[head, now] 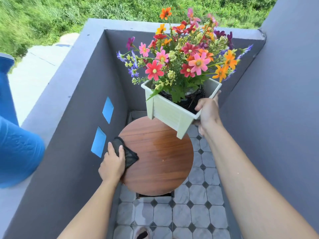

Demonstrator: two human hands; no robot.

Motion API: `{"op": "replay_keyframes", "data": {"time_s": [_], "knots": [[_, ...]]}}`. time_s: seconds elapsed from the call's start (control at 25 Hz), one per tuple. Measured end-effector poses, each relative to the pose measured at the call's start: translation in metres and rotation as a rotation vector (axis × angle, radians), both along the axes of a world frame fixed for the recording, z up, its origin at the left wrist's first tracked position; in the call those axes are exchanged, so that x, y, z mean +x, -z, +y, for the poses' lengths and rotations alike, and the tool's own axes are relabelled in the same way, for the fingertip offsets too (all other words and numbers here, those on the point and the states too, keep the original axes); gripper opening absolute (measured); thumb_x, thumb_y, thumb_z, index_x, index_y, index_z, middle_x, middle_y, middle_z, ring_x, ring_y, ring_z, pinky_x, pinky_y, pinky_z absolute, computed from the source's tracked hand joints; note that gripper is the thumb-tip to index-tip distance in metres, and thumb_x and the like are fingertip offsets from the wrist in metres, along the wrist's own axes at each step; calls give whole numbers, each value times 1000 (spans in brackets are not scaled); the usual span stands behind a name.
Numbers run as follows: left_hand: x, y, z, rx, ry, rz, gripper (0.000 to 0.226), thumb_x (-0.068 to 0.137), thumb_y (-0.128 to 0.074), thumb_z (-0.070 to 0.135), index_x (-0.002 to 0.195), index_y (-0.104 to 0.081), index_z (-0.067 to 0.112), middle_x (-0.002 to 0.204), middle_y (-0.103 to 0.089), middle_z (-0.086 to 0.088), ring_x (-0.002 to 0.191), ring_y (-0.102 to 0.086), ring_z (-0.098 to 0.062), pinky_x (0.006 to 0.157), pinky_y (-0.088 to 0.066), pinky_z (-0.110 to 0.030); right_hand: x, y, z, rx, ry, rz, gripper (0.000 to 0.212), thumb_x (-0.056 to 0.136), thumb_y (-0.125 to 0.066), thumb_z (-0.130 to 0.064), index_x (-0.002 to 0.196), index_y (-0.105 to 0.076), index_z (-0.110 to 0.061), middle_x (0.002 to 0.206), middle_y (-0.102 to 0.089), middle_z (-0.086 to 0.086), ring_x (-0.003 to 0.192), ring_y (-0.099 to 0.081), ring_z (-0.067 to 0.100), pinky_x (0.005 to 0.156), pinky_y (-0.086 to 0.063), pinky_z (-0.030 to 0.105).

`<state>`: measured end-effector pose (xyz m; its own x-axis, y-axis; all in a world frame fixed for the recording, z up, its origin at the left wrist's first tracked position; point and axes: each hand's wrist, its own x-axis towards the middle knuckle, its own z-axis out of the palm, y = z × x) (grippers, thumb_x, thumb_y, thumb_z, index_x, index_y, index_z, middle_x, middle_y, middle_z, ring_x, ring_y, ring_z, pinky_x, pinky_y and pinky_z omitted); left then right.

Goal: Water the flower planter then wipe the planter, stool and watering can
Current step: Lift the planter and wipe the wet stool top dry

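- My right hand (208, 112) grips the near corner of the planter (172, 112) by its rim, thumb inside, fingers underneath; the planter hangs tilted in the air above the far edge of the stool (156, 156), not resting on it
- My left hand (113, 163) is closed around a dark cloth (126, 152) and presses it on the left side of the stool top; a wet patch shows near the middle, so I judge the stool wipe is under way; the watering can is not in view
- Risks: one hand carries the whole planter by one corner, so it could slip or tip further and spill soil or water onto the wood; its lowest foot hangs close over the stool and could knock it
- Pressing hard near the stool's left edge could rock the stool
- Room: grey walls (81, 100) close in on both sides; the flowers (181, 54) reach near the right wall; open tiled floor (198, 213) lies in front of me
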<state>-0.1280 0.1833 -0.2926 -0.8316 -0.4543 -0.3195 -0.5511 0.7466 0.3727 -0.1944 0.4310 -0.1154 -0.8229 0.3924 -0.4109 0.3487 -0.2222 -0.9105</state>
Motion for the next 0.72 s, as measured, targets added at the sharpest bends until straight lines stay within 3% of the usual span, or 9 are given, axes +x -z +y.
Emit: {"op": "replay_keyframes", "data": {"time_s": [0.12, 0.2, 0.32, 0.44, 0.52, 0.6, 0.64, 0.72], "knots": [[14, -4, -15, 0, -87, -40, 60, 95, -23, 58, 120, -52, 12, 112, -62, -21, 101, -56, -40, 80, -41, -42, 4, -1, -14, -2, -51, -12, 103, 68, -40, 1, 149, 5, -43, 148, -29, -3, 122, -42, 29, 103, -40, 54], [16, -12, -31, -38, -167, -22, 58, 95, -28, 55, 107, -54, 5, 107, -62, -24, 99, -57, -42, 79, -43, -42, 8, -1, -21, -18, -89, -17, 110, 57, -42, -5, 149, 5, -45, 151, -29, 0, 110, -40, 26, 98, -38, 48], [-1, -39, -52, 18, -289, 117, 51, 95, -39, 48, 107, -54, 2, 110, -61, -27, 103, -55, -44, 81, -43, -43, 11, 3, -29, -73, -143, -21, 117, 47, -39, -7, 148, 5, -45, 137, -32, -2, 96, -38, 21, 99, -33, 52], [-31, -79, -55, 324, -214, 301, 37, 92, -48, 44, 111, -58, 14, 108, -64, -10, 106, -55, -31, 85, -42, -37, 16, 9, -39, -85, -214, -49, 116, 47, -39, -8, 149, 1, -45, 126, -37, -3, 85, -43, 16, 91, -39, 47], [-42, -107, -46, 580, -140, 369, 23, 91, -54, 40, 105, -62, 23, 104, -66, -1, 99, -60, -22, 83, -47, -33, 20, 15, -45, -79, -263, -57, 114, 47, -39, -8, 150, -7, -42, 98, -40, -13, 75, -40, 10, 81, -40, 38], [-40, -128, -35, 830, -127, 400, 11, 93, -54, 32, 89, -64, 28, 90, -70, 4, 81, -65, -14, 72, -51, -28, 24, 20, -50, -67, -314, -72, 110, 46, -39, -7, 149, -16, -37, 79, -27, -16, 66, -29, 5, 71, -33, 29], [-36, -137, -30, 908, -113, 401, 16, 94, -53, 27, 82, -63, 27, 78, -71, 7, 69, -65, -9, 63, -51, -25, 27, 21, -50, -59, -342, -77, 104, 45, -39, -7, 145, -25, -34, 77, -24, -16, 64, -26, 5, 68, -31, 27], [-26, -146, -25, 1032, -55, 385, 29, 97, -49, 18, 71, -60, 23, 53, -64, 9, 47, -58, -7, 49, -45, -24, 30, 22, -50, -58, -379, -73, 80, 42, -39, -7, 116, -39, -35, 75, -26, -14, 63, -25, 4, 65, -27, 25]]}}
